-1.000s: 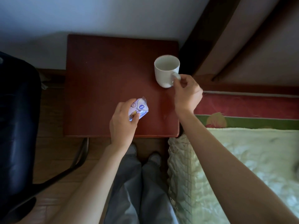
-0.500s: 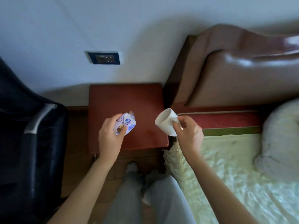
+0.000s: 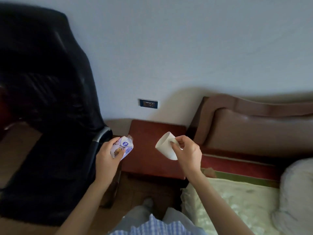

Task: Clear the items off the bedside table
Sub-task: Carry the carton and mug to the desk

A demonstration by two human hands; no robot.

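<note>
The dark red bedside table (image 3: 149,133) stands against the wall, and its visible top is bare. My left hand (image 3: 106,156) grips a crumpled white and blue wrapper (image 3: 122,147) above the table's left edge. My right hand (image 3: 187,153) holds a white mug (image 3: 165,146) by its handle, tilted with its mouth turned to the upper left, in the air over the table's right half.
A black office chair (image 3: 47,116) fills the left side, its armrest close to my left hand. The bed (image 3: 237,197) with a brown headboard (image 3: 254,131) and a pillow (image 3: 298,192) lies on the right. A wall socket (image 3: 148,103) sits above the table. My legs stand in front.
Both hands have lifted the wrapper and the mug off the table. The mug went from upright to tilted. The view has pulled back and risen, and the table looks smaller.
</note>
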